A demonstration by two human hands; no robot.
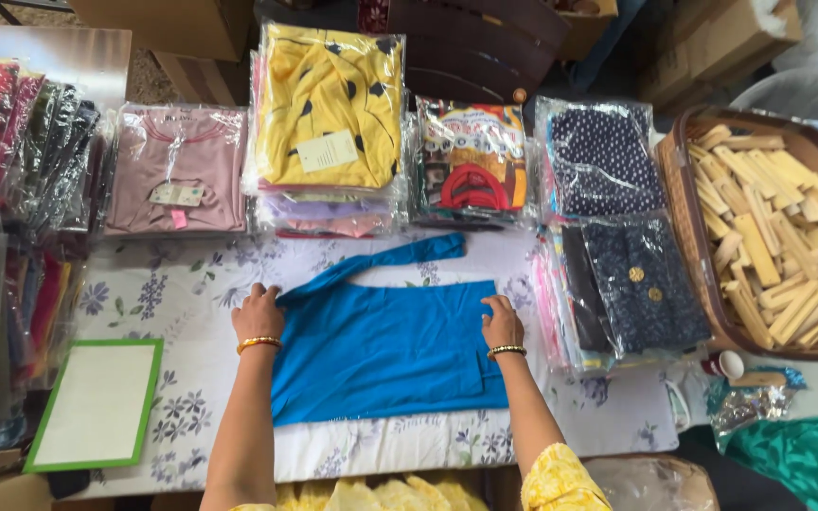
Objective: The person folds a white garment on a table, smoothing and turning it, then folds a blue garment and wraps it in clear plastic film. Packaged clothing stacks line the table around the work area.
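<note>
A bright blue garment (385,345) lies spread flat on a table covered with a floral cloth (172,293). One sleeve (381,263) stretches up and to the right from its top left corner. My left hand (257,314) pinches the garment's upper left edge where the sleeve begins. My right hand (501,322) presses on the upper right edge. Both wrists wear bangles.
Stacks of bagged clothes line the back: pink (177,170), yellow (328,104), a printed one (471,156), dark dotted ones (617,237). More bagged clothes are piled at the left (11,151). A green-framed white board (97,402) lies at front left. A basket of wooden sticks (769,227) stands right.
</note>
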